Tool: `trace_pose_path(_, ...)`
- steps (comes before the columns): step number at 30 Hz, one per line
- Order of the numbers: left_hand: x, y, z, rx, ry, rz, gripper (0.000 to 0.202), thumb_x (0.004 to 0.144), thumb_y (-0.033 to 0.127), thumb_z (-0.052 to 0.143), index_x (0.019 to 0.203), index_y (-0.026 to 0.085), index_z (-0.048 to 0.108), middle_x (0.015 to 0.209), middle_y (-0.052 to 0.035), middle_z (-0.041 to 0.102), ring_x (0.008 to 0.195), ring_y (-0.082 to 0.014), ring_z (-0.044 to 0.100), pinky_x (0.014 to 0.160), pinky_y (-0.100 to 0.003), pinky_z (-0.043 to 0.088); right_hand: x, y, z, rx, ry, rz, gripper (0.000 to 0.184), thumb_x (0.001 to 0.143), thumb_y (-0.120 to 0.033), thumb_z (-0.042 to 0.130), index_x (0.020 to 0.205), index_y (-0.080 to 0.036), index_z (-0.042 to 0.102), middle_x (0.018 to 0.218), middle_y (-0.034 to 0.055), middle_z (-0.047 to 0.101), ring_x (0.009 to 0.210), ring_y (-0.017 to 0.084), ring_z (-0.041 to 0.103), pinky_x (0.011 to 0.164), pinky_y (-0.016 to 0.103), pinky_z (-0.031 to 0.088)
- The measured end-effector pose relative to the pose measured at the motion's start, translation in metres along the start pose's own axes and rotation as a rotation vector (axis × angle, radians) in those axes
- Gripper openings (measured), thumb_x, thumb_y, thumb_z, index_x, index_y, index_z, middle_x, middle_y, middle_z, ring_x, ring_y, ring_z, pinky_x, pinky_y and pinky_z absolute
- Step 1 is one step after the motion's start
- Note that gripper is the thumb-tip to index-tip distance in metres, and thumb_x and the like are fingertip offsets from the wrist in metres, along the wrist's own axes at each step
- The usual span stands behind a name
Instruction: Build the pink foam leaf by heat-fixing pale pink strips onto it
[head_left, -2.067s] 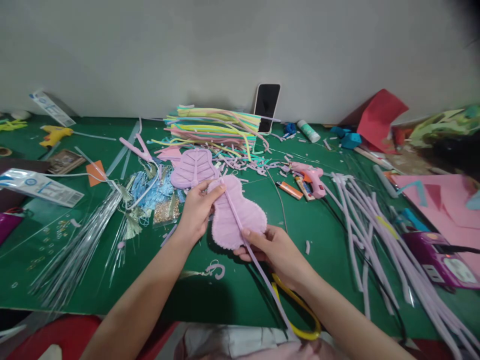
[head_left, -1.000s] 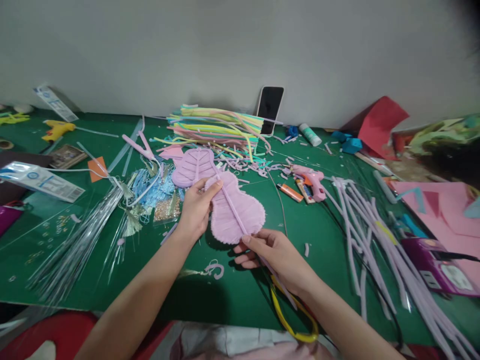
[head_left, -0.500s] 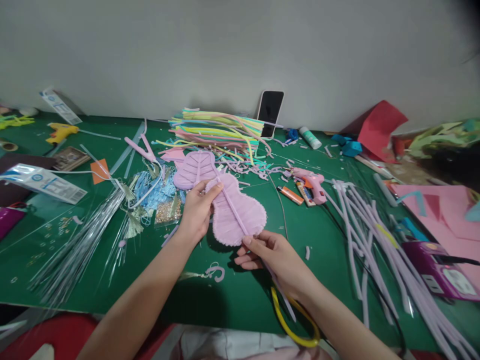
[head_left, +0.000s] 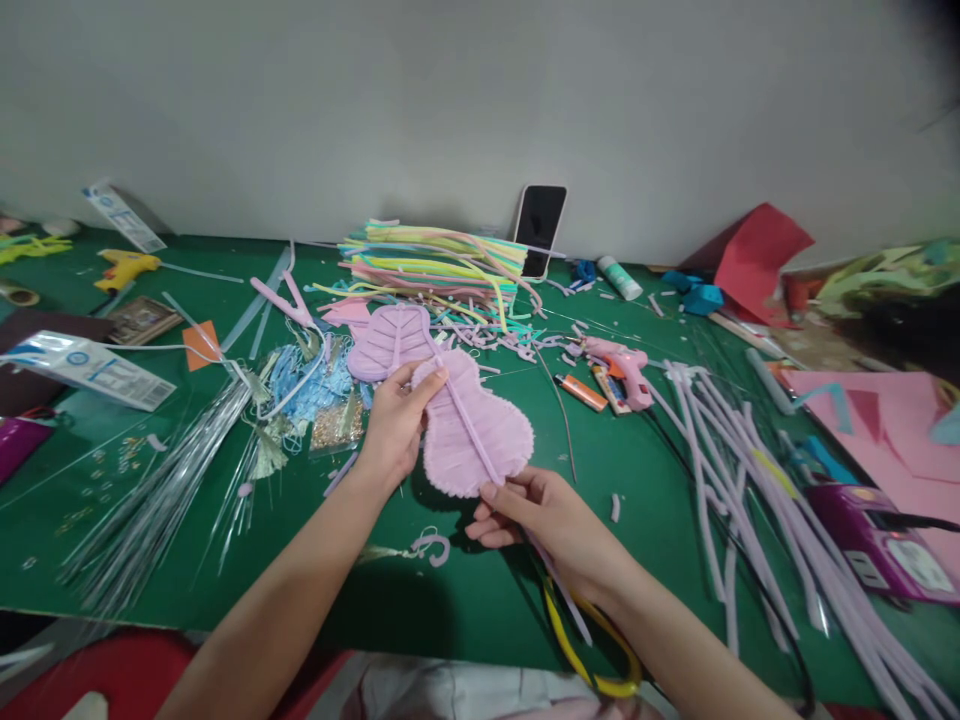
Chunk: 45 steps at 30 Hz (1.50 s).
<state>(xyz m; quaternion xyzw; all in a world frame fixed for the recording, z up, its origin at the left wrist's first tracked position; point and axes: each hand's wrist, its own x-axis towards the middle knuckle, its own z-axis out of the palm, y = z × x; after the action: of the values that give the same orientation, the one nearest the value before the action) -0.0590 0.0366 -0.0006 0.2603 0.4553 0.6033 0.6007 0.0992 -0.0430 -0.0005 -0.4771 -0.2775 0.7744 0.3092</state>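
A fuzzy lilac wing-shaped piece (head_left: 472, 435) lies on the green table (head_left: 465, 590) in front of me. My left hand (head_left: 394, 425) pinches its upper left end with thumb and fingers. A lilac pipe cleaner (head_left: 469, 420) runs down the middle of the piece. My right hand (head_left: 544, 515) is closed on the cleaner's lower part at the piece's bottom edge, and its loose end trails past my wrist. A second lilac wing piece (head_left: 390, 340) lies just behind the first, partly under it.
A stack of coloured pipe cleaners (head_left: 435, 265) and a phone (head_left: 540, 228) stand at the back. A pink glue gun (head_left: 619, 365) and an orange lighter (head_left: 577, 390) lie right of centre. Lilac pipe cleaners (head_left: 750, 480) spread right. Silver strips (head_left: 150, 500) lie left. A yellow loop (head_left: 585, 640) sits near the edge.
My right hand has slid down the pipe cleaner from beside the wing to its bottom edge. The left hand keeps its hold at the top.
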Motion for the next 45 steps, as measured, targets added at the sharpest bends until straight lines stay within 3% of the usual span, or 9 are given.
trace_pose_path(5,-0.001,0.001,0.001,0.007,-0.015,-0.004,0.034,0.055,0.027,0.084,0.083,0.015,0.068,0.072,0.0014,0.07,0.064,-0.0103,0.063,0.064,-0.02,0.049,-0.004,0.0,-0.002,-0.096,-0.035,0.009,0.041,0.069,-0.049,0.074,0.079,-0.012,0.059,0.075,0.0047,0.068,0.068,0.015,0.07,0.064,0.023,0.056)
trace_pose_path(9,0.0,-0.001,-0.001,0.032,-0.019,-0.007,0.035,0.056,0.029,0.084,0.084,0.015,0.068,0.071,0.0009,0.071,0.061,-0.011,0.063,0.061,-0.021,0.049,-0.014,-0.009,-0.012,-0.396,-0.081,-0.08,0.046,0.079,-0.06,0.058,0.082,-0.014,0.061,0.081,0.0054,0.068,0.078,0.016,0.067,0.072,0.027,0.054)
trace_pose_path(13,0.001,-0.003,-0.002,0.047,-0.018,-0.014,0.037,0.056,0.028,0.084,0.087,0.015,0.068,0.073,0.0009,0.071,0.062,-0.0115,0.063,0.062,-0.022,0.05,-0.021,-0.018,-0.027,-0.665,0.105,-0.245,0.048,0.086,-0.061,0.046,0.083,-0.016,0.063,0.078,0.0052,0.068,0.073,0.017,0.064,0.068,0.028,0.051)
trace_pose_path(18,-0.001,-0.004,-0.001,0.067,-0.047,-0.048,0.039,0.058,0.028,0.083,0.092,0.015,0.067,0.073,0.0002,0.071,0.062,-0.0125,0.064,0.062,-0.024,0.051,-0.017,-0.023,-0.032,-0.689,0.302,-0.354,0.044,0.084,-0.06,0.051,0.099,-0.02,0.062,0.089,0.0086,0.071,0.08,0.022,0.068,0.07,0.032,0.053)
trace_pose_path(25,-0.003,-0.009,-0.001,0.099,-0.123,-0.079,0.035,0.061,0.029,0.082,0.09,0.016,0.068,0.078,-0.0014,0.072,0.067,-0.0147,0.066,0.067,-0.026,0.052,0.0,-0.021,-0.027,-0.645,0.257,-0.388,0.051,0.084,-0.056,0.053,0.122,-0.022,0.049,0.085,0.0048,0.067,0.071,0.019,0.063,0.062,0.031,0.051)
trace_pose_path(34,-0.008,-0.01,0.003,0.157,-0.209,-0.141,0.033,0.061,0.028,0.082,0.088,0.016,0.068,0.073,-0.0009,0.07,0.061,-0.0124,0.063,0.057,-0.021,0.049,0.013,-0.025,-0.02,-0.745,0.262,-0.429,0.05,0.079,-0.051,0.06,0.118,-0.019,0.054,0.075,0.0007,0.063,0.06,0.014,0.052,0.056,0.026,0.042)
trace_pose_path(39,-0.009,-0.01,0.003,0.167,-0.223,-0.148,0.035,0.06,0.028,0.082,0.09,0.016,0.068,0.078,-0.0016,0.071,0.066,-0.0138,0.064,0.06,-0.022,0.049,0.016,-0.028,-0.014,-0.824,0.303,-0.394,0.051,0.074,-0.049,0.064,0.113,-0.018,0.054,0.069,-0.0029,0.056,0.053,0.011,0.04,0.051,0.024,0.034)
trace_pose_path(45,-0.01,-0.01,0.004,0.17,-0.195,-0.147,0.035,0.059,0.03,0.083,0.087,0.017,0.067,0.075,-0.0007,0.071,0.065,-0.0134,0.064,0.061,-0.023,0.049,0.02,-0.025,-0.013,-0.882,0.315,-0.398,0.057,0.072,-0.051,0.066,0.115,-0.015,0.053,0.084,0.0026,0.061,0.065,0.014,0.05,0.056,0.025,0.038)
